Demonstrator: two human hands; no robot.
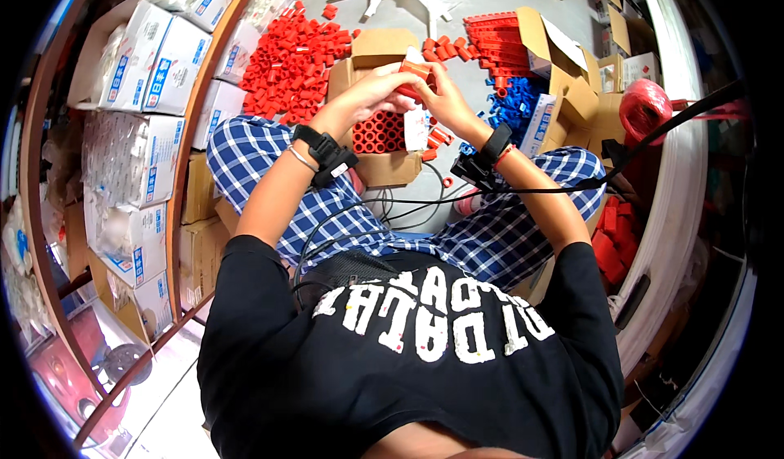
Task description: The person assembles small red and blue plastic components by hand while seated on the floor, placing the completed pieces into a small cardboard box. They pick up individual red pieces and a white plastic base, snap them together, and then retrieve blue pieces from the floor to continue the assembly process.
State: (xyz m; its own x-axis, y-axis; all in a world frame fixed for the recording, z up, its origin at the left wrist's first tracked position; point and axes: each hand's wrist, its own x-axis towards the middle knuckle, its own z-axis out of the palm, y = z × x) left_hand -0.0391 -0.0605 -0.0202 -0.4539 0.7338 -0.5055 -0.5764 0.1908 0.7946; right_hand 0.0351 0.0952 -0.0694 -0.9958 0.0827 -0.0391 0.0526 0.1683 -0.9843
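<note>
Both hands meet above an open cardboard box [392, 169] between my knees. My left hand [377, 91] is closed on red pipe fittings [415, 69], with its fingers curled around their left side. My right hand [446, 101] grips the same red pieces from the right; the fingers partly hide them, and I cannot tell how many there are. Inside the box, red pipe couplings [378, 135] stand in tidy rows with their round openings up. A white flap or paper [416, 128] hangs at the box's right side, below my right hand.
A heap of loose red couplings [294, 59] lies beyond my left knee. To the right are blue fittings [514, 104], long red pieces [494, 38] and opened cartons [572, 91]. Stacked boxes [135, 157] fill the left shelf. A black cable [555, 188] crosses my right forearm.
</note>
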